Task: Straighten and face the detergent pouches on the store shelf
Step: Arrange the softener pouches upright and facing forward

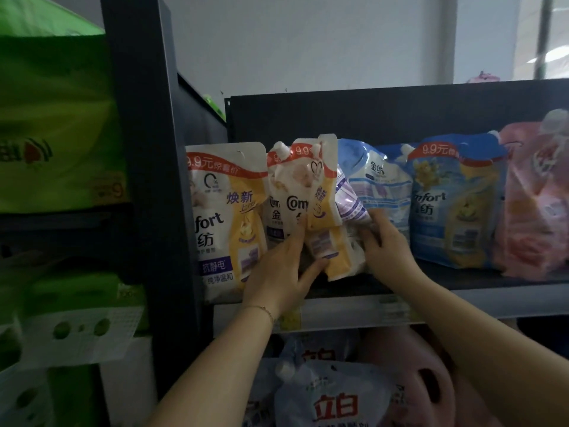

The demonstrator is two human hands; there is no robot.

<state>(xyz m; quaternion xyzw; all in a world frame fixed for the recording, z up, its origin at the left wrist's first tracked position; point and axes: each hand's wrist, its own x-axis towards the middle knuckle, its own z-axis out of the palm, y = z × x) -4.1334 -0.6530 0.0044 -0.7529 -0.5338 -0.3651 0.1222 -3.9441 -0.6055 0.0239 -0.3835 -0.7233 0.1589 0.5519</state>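
A row of detergent pouches stands on a dark shelf (400,285). At the left a white-and-yellow pouch (224,217) faces front. Beside it several white-and-yellow pouches (303,192) lean together, and one of them (332,251) is turned sideways. My left hand (283,272) holds that sideways pouch, thumb under its lower edge and fingers up its face. My right hand (385,245) grips the bottom of a tilted white-and-purple pouch (351,201). Right of it stand blue pouches (452,201) and a pink pouch (535,211).
A dark upright post (147,180) bounds the shelf on the left, with green packages (55,118) beyond it. A price rail (369,312) runs along the shelf front. Below lie a white-blue pouch (332,402) and a pink jug (418,380).
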